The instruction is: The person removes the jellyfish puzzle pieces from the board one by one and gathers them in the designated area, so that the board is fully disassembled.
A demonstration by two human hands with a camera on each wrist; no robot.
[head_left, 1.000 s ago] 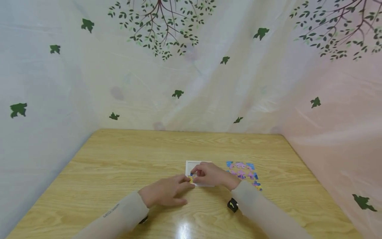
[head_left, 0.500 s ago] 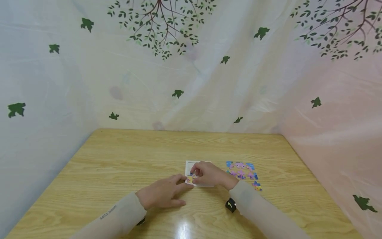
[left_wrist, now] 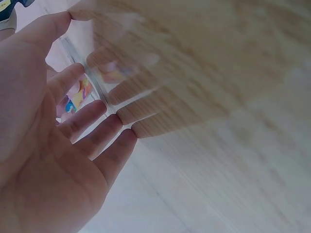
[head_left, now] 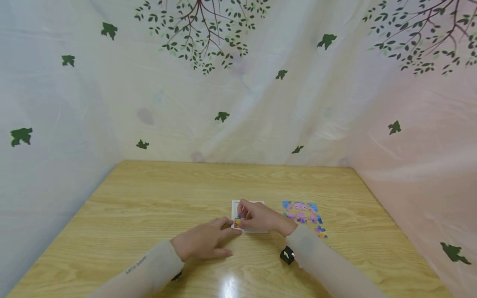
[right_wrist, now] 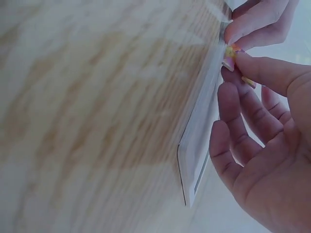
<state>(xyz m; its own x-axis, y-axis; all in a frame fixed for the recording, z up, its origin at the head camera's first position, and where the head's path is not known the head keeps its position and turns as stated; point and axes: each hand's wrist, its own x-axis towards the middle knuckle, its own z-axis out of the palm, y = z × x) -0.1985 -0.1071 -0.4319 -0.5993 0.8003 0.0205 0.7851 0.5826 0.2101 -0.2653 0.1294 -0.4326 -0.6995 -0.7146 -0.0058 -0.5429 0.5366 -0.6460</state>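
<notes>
A white puzzle tray (head_left: 255, 230) lies on the table, with a yellow and blue jigsaw piece (head_left: 237, 223) at its lower left corner. Over that corner, my right hand (head_left: 261, 217) pinches a jigsaw piece between thumb and forefinger; its colourful edge (right_wrist: 249, 81) shows in the right wrist view, the rest hidden by the fingers. My left hand (head_left: 203, 238) rests at the tray's left front corner, fingers extended and fingertips touching its edge. The left wrist view shows this hand (left_wrist: 73, 131) with loosely spread fingers and colourful pieces (left_wrist: 80, 94) behind them.
Right of the tray lie several pink, blue and yellow jigsaw pieces (head_left: 301, 211), grouped together on the wooden table (head_left: 167, 190). A black wrist device (head_left: 287, 255) hangs under the right sleeve. A pale curtain (head_left: 238, 124) with leaf patterns encloses the back and sides.
My right forefinger has risen slightly while the hand stays over the tray's left corner. My left hand shifted slightly left, then stayed in place. The grouped pieces at right have not moved.
</notes>
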